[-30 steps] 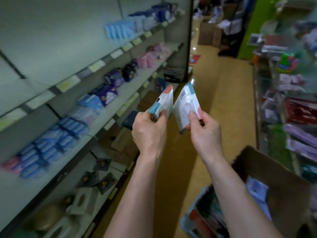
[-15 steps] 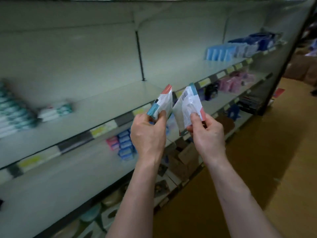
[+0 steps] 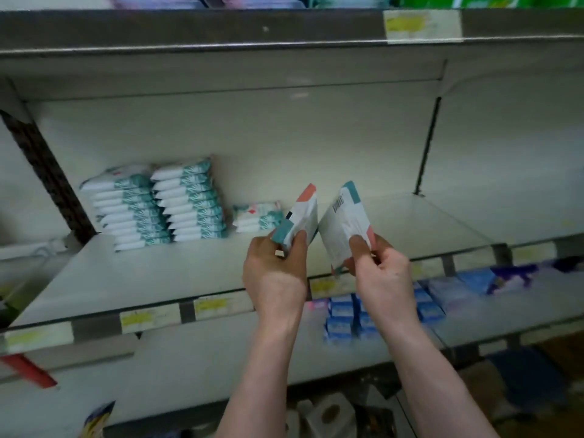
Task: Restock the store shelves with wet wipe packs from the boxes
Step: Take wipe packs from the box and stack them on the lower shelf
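My left hand point(image 3: 275, 276) grips a white wet wipe pack point(image 3: 300, 216) with teal and orange ends, held upright. My right hand point(image 3: 382, 276) pinches a second pack point(image 3: 343, 226), its barcode side facing me. Both packs hover over the front of the pale middle shelf point(image 3: 158, 273). On that shelf to the left stand two tall stacks of white and teal wipe packs point(image 3: 158, 203). A short pile of the same packs point(image 3: 257, 216) lies just left of my left hand's pack.
The shelf above point(image 3: 221, 30) overhangs with a yellow price label. The lower shelf point(image 3: 489, 314) carries blue and purple packs point(image 3: 344, 314). A dark upright bracket point(image 3: 47, 175) stands at the left, and a thin divider post point(image 3: 426, 143) at the right.
My view has swung left to face the shelf head-on. Both hands still hold their packs and are now close to the stacks of wipe packs.
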Demonstrator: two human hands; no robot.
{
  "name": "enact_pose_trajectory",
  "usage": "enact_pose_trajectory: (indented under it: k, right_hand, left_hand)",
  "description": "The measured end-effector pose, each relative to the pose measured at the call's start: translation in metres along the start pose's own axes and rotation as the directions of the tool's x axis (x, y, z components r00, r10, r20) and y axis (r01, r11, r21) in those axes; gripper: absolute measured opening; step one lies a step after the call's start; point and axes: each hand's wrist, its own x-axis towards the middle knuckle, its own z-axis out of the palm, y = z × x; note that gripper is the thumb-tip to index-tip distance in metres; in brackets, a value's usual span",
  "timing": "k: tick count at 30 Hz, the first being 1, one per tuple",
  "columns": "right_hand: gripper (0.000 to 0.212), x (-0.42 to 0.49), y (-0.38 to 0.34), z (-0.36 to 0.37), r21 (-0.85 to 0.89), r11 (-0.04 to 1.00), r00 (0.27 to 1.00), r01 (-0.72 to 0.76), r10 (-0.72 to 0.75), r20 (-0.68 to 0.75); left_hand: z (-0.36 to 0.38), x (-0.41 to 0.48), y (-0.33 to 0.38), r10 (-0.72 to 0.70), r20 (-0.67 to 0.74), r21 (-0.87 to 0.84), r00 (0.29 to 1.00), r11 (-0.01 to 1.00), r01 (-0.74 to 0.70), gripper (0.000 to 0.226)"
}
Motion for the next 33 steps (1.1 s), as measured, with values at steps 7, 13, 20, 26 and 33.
enact_pose_trajectory:
  k: [7, 13, 20, 26, 33]
  right_hand:
    - [0.026, 0.075, 0.011, 0.037, -0.037, 0.997, 0.987, 0.061, -0.055, 0.151]
    - [0.03, 0.13, 0.026, 0.056, -0.021, 0.997, 0.964, 0.072, -0.064, 0.259]
    - [0.025, 0.168, 0.032, 0.079, 0.027, 0.999, 0.92, 0.038, -0.045, 0.389]
    - [0.034, 0.187, 0.031, 0.091, 0.02, 0.992, 0.812, 0.121, -0.11, 0.574]
    - [0.015, 0.206, 0.029, 0.1, 0.195, 0.974, 0.768, -0.115, -0.038, 0.64]
  left_hand:
    - [0.029, 0.054, -0.013, 0.026, -0.173, 0.109, 0.985, 0.994, -0.008, 0.026]
    - [0.056, 0.082, -0.021, -0.006, -0.26, 0.147, 0.966, 0.988, 0.045, 0.022]
    - [0.065, 0.106, -0.037, -0.208, -0.292, 0.07, 0.934, 0.969, 0.238, 0.039]
    - [0.069, 0.128, -0.037, -0.461, -0.112, -0.299, 0.88, 0.86, 0.413, 0.018]
    - [0.062, 0.15, -0.036, -0.562, 0.202, -0.555, 0.802, 0.608, 0.567, 0.032]
